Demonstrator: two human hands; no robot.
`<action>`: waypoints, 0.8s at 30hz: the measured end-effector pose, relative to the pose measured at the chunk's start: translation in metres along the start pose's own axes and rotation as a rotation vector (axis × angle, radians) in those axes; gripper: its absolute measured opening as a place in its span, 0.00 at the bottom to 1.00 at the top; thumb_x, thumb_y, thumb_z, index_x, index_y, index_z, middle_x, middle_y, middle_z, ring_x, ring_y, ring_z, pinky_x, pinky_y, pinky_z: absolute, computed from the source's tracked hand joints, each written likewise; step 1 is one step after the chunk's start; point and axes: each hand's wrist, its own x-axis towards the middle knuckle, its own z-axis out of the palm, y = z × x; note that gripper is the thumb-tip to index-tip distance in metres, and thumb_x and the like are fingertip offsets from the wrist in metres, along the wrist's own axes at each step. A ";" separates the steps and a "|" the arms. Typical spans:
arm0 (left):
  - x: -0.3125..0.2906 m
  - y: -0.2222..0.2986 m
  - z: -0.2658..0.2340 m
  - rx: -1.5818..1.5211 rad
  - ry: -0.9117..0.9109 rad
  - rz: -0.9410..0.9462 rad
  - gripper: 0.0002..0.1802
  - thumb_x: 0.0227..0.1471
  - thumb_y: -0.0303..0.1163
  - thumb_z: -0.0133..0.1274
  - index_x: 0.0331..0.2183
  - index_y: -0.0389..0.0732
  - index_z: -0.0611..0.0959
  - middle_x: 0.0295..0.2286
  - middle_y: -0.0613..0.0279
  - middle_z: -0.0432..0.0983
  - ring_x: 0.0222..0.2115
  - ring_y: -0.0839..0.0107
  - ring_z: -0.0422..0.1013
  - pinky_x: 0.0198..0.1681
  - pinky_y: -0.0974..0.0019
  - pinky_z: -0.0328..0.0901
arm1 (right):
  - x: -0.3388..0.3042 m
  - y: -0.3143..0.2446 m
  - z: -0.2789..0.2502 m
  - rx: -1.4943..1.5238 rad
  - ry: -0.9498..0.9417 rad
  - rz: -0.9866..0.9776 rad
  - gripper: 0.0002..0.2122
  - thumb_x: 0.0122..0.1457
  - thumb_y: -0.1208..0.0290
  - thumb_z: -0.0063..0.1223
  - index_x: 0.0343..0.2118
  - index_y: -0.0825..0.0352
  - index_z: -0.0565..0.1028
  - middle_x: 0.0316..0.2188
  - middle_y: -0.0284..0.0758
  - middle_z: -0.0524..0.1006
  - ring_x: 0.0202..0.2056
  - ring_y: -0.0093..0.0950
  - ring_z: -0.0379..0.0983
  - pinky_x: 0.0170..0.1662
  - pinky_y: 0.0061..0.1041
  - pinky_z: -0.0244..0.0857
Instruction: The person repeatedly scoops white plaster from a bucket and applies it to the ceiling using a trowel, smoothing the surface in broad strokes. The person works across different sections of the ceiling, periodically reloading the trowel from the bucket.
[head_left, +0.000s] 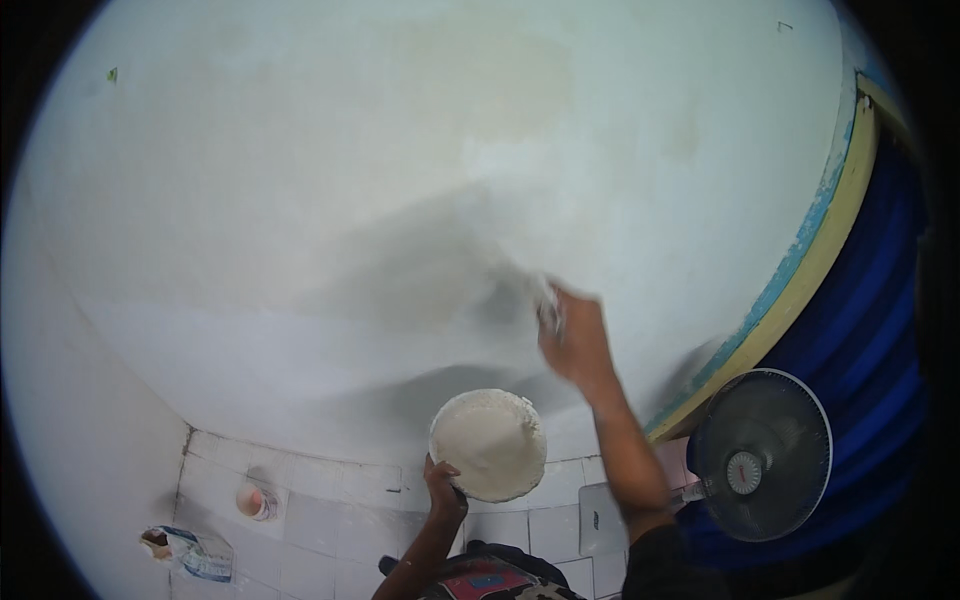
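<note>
I see a patchy, pale wall (300, 150) with soft shadows, and white floor tiles (320, 520) below. At right, a round fan (760, 440) stands before blue cloth (875, 310), probably a curtain, beside a yellow frame (843, 215).

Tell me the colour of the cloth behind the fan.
Deep blue; the cloth shows best in the head view.

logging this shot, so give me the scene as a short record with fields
left hand: holds a round container of pale paste at its lower left
right hand: raised before the wall, gripping a blurred tool; contact unclear
wall surface: pale, patchy, shadowed
tiled floor: small tub, open bag
right side: fan before blue cloth
</note>
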 end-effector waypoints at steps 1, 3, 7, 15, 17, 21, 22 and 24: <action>0.002 0.000 0.006 0.013 0.003 -0.019 0.34 0.29 0.27 0.46 0.47 0.36 0.69 0.38 0.53 0.70 0.39 0.58 0.70 0.45 0.59 0.68 | 0.032 0.007 -0.004 -0.057 0.208 -0.222 0.20 0.51 0.83 0.50 0.50 0.73 0.72 0.31 0.50 0.77 0.30 0.46 0.75 0.36 0.35 0.70; 0.002 -0.001 0.003 0.017 0.036 -0.006 0.34 0.29 0.27 0.46 0.47 0.37 0.69 0.39 0.54 0.70 0.40 0.58 0.70 0.45 0.58 0.67 | 0.081 -0.020 -0.015 -0.232 0.228 -0.157 0.26 0.49 0.82 0.52 0.55 0.69 0.68 0.39 0.51 0.77 0.42 0.46 0.75 0.45 0.38 0.69; 0.007 -0.010 0.005 0.004 -0.020 0.014 0.33 0.30 0.29 0.46 0.47 0.37 0.70 0.38 0.55 0.70 0.41 0.59 0.69 0.47 0.57 0.66 | 0.120 0.010 0.016 -0.493 0.209 -0.285 0.31 0.50 0.79 0.54 0.60 0.68 0.62 0.48 0.50 0.73 0.52 0.48 0.68 0.55 0.40 0.63; 0.016 -0.006 0.012 0.093 0.045 -0.036 0.30 0.30 0.26 0.45 0.43 0.39 0.70 0.36 0.57 0.69 0.39 0.60 0.68 0.44 0.59 0.66 | 0.034 0.078 0.099 -0.397 -0.012 -0.120 0.27 0.52 0.74 0.54 0.58 0.65 0.66 0.44 0.48 0.77 0.47 0.45 0.73 0.51 0.42 0.66; 0.014 -0.002 0.015 0.098 0.087 -0.043 0.28 0.30 0.27 0.45 0.42 0.39 0.71 0.35 0.57 0.69 0.37 0.61 0.68 0.43 0.59 0.66 | 0.035 0.048 0.086 -0.237 -0.265 0.152 0.24 0.51 0.76 0.54 0.54 0.65 0.71 0.37 0.47 0.79 0.41 0.42 0.77 0.45 0.39 0.69; 0.014 -0.001 0.015 0.144 0.083 -0.047 0.27 0.30 0.27 0.46 0.41 0.40 0.71 0.34 0.58 0.69 0.36 0.62 0.68 0.42 0.59 0.66 | 0.093 0.044 0.072 0.147 0.143 0.025 0.16 0.46 0.81 0.54 0.41 0.70 0.77 0.27 0.42 0.79 0.28 0.33 0.77 0.35 0.27 0.69; 0.014 -0.002 0.011 0.139 0.080 -0.043 0.27 0.30 0.27 0.46 0.41 0.39 0.71 0.34 0.58 0.69 0.36 0.62 0.68 0.42 0.60 0.66 | 0.114 0.047 0.072 0.227 0.256 0.002 0.14 0.45 0.82 0.54 0.38 0.71 0.77 0.25 0.41 0.79 0.27 0.29 0.76 0.34 0.23 0.68; 0.016 -0.005 0.008 0.116 0.063 -0.033 0.27 0.30 0.27 0.46 0.41 0.39 0.71 0.34 0.58 0.69 0.36 0.63 0.68 0.42 0.60 0.66 | 0.150 0.039 0.052 0.348 0.311 0.028 0.12 0.46 0.75 0.58 0.35 0.72 0.77 0.26 0.46 0.78 0.28 0.41 0.76 0.34 0.32 0.69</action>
